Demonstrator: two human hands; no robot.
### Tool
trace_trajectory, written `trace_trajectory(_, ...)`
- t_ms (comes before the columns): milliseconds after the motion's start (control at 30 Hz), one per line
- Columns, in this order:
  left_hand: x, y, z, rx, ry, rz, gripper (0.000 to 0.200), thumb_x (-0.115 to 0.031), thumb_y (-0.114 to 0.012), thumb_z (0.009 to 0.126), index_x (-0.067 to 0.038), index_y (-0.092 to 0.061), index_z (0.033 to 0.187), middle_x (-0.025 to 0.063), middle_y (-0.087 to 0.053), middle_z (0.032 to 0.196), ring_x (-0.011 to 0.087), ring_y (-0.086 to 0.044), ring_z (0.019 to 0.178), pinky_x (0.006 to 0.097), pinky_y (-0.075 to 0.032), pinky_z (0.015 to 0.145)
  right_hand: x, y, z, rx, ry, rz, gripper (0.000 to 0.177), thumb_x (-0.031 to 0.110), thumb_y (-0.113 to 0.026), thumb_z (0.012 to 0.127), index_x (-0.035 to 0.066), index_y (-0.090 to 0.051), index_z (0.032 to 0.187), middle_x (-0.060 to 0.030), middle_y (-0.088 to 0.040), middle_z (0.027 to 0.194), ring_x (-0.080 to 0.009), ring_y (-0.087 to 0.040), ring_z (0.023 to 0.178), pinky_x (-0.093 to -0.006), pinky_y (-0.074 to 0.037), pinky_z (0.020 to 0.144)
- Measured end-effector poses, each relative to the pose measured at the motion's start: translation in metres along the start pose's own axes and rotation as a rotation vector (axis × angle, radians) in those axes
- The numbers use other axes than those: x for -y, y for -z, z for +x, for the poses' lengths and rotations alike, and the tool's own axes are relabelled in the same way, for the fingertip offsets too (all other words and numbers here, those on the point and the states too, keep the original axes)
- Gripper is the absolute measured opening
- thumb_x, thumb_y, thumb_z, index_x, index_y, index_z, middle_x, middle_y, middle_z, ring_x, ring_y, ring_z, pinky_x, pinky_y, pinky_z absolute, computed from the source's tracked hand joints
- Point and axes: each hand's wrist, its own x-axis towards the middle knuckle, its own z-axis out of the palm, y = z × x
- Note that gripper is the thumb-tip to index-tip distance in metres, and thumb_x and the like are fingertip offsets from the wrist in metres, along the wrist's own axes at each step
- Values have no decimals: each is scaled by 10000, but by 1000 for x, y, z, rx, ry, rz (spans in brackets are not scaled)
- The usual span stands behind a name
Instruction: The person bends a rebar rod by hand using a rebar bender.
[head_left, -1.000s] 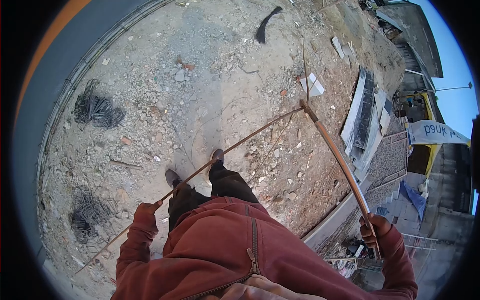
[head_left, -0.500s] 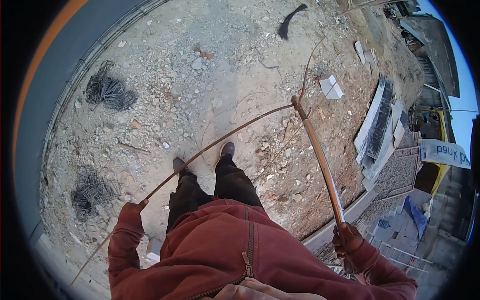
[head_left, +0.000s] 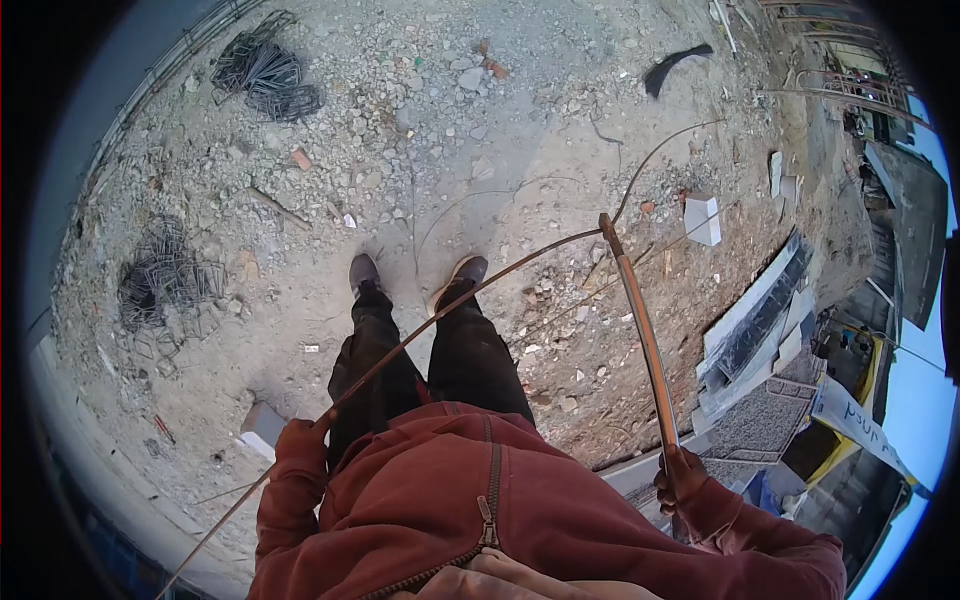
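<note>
My left hand [head_left: 300, 443] is wrapped round a long, thin, rusty steel bar [head_left: 440, 317], whose tail runs down to the lower left. The bar crosses in front of my legs and meets the head of a long rusty metal lever, which looks like a rebar bender [head_left: 640, 325]. Beyond that head the bar goes on, curving up to the right. My right hand [head_left: 682, 476] grips the lever's lower end, with the fingers closed round it. How the lever's head holds the bar is too small to tell.
Two bundles of bent steel wire or stirrups, an upper one [head_left: 265, 75] and a lower one [head_left: 165, 280], lie on stony ground at left. A white block [head_left: 702, 218] and stacked boards [head_left: 755, 320] lie at right. A dark strand bundle [head_left: 677, 70] lies farther off.
My view has turned, so the ground and wire bundles appear shifted. My left hand is nearer my body and farther along the bar toward the lever. My right hand keeps its grip.
</note>
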Motion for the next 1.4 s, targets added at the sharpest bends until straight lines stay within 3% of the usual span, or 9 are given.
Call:
trace_trajectory(367,6,-39,0,184,179,-94,674,-639,-476,716,15,-641,737,245,-591,753,398,-570,792,461,-416,706,22,-62,38,-69,-43,-80,295,451,-393,878,165,-388,803,-7,-371,510,-117,-316,341,-289,-276,319)
trace_trajectory(533,34,-75,8,170,38,-112,623,-596,-510,725,13,-642,738,242,-583,721,392,-568,758,458,-419,678,46,-81,57,-33,-15,-123,281,444,-414,874,169,-395,819,7,-369,508,-105,-315,341,-285,-280,326)
trace_trajectory(633,123,-161,35,118,-248,-291,586,-569,-582,698,14,-622,660,204,-566,628,346,-563,640,423,-419,600,125,-48,49,64,53,-273,327,503,-417,854,181,-430,804,16,-392,514,-98,-318,340,-279,-268,318)
trace_trajectory(700,144,-169,46,148,-127,-442,580,-566,-629,666,7,-590,588,154,-539,553,285,-534,547,389,-403,539,183,-22,33,146,94,-379,398,564,-413,826,167,-444,818,15,-396,516,-98,-323,348,-273,-271,316)
trace_trajectory(767,135,-147,47,258,368,-603,583,-567,-671,632,-8,-547,518,93,-497,489,206,-482,466,351,-373,484,202,-25,15,163,155,-471,426,579,-419,815,154,-448,832,13,-395,519,-97,-322,351,-272,-275,319)
trace_trajectory(967,128,-153,72,183,407,-644,645,-635,-657,582,-23,-503,450,64,-484,464,166,-447,442,358,-347,461,154,8,-14,261,311,-365,437,570,-446,807,135,-466,843,-1,-419,552,-101,-333,351,-274,-294,324)
trace_trajectory(1100,121,-96,47,71,140,-368,706,-672,-557,635,23,-551,508,126,-483,458,223,-470,463,406,-375,515,104,40,-3,201,326,-291,395,513,-492,811,118,-484,819,-12,-451,561,-126,-393,365,-290,-337,336)
trace_trajectory(1267,106,9,12,-259,-199,-172,636,-591,-504,738,21,-585,585,182,-475,478,309,-479,462,402,-380,509,53,31,75,379,490,-272,98,129,-578,740,80,-503,781,-50,-490,600,-152,-443,419,-276,-394,387)
trace_trajectory(1400,83,67,21,-389,-273,-236,587,-512,-513,777,33,-544,559,169,-413,440,240,-379,414,398,-325,460,63,-39,94,2,692,6,236,320,-617,774,127,-482,756,1,-419,505,-116,-376,349,-261,-307,323)
